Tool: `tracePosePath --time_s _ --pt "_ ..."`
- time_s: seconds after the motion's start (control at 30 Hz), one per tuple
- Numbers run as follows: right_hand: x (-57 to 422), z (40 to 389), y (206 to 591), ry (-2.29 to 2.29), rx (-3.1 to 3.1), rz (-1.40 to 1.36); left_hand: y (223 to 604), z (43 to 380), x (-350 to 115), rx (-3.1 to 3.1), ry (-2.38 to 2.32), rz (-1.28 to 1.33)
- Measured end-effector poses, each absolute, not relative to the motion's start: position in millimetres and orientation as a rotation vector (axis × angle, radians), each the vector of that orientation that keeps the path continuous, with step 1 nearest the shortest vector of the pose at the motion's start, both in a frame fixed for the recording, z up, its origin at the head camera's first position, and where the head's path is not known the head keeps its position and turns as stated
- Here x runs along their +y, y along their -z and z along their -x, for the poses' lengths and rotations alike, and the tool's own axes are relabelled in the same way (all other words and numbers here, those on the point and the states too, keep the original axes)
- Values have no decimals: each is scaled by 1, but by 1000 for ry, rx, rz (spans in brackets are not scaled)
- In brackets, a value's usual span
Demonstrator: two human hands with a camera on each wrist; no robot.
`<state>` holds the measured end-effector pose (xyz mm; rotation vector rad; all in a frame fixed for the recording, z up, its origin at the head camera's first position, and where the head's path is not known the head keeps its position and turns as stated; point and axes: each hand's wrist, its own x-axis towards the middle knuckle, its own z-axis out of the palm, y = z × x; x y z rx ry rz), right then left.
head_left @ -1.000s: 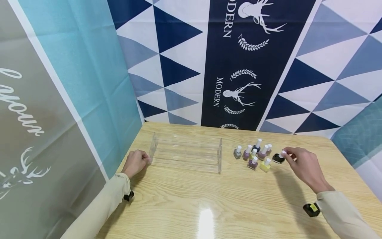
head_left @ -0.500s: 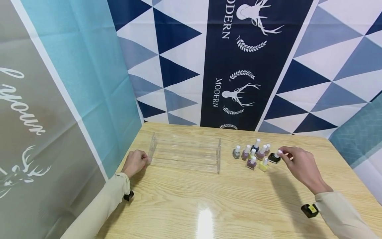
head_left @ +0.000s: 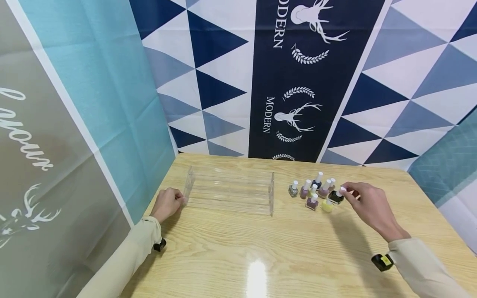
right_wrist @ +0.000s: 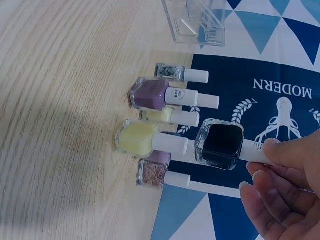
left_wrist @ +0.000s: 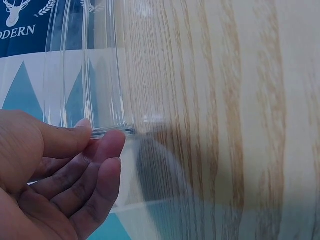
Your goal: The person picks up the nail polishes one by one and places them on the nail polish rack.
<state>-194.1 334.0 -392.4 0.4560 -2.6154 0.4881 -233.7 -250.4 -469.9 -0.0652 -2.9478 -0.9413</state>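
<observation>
My right hand (head_left: 369,205) pinches the white cap of a black nail polish bottle (head_left: 336,197) between thumb and fingers. In the right wrist view the black bottle (right_wrist: 220,144) is lifted, its glass pointing away from the hand. Several other nail polish bottles stand close by, including a yellow bottle (right_wrist: 137,139), a purple bottle (right_wrist: 150,94) and a grey glitter bottle (right_wrist: 171,72). On the left, my left hand (head_left: 167,204) holds the end of a clear acrylic rack (head_left: 271,194). Thumb and index finger pinch the edge of this rack (left_wrist: 90,65) in the left wrist view.
A pink glitter bottle (right_wrist: 151,173) stands at the group's edge. Everything rests on a light wooden table (head_left: 208,248). Behind it hangs a patterned cloth (head_left: 220,82), and a blue and grey cloth (head_left: 123,103) hangs at the left side.
My right hand has carried the black nail polish bottle leftward, so it now overlaps the yellow one in the head view. The left hand keeps its hold on the rack; the head view has shifted slightly.
</observation>
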Motion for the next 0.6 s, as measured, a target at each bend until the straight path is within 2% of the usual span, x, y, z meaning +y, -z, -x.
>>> tracePosePath --time_s 0.6 --pt "315 197 386 -517 -2627 -484 468 232 -251 -2931 957 72"
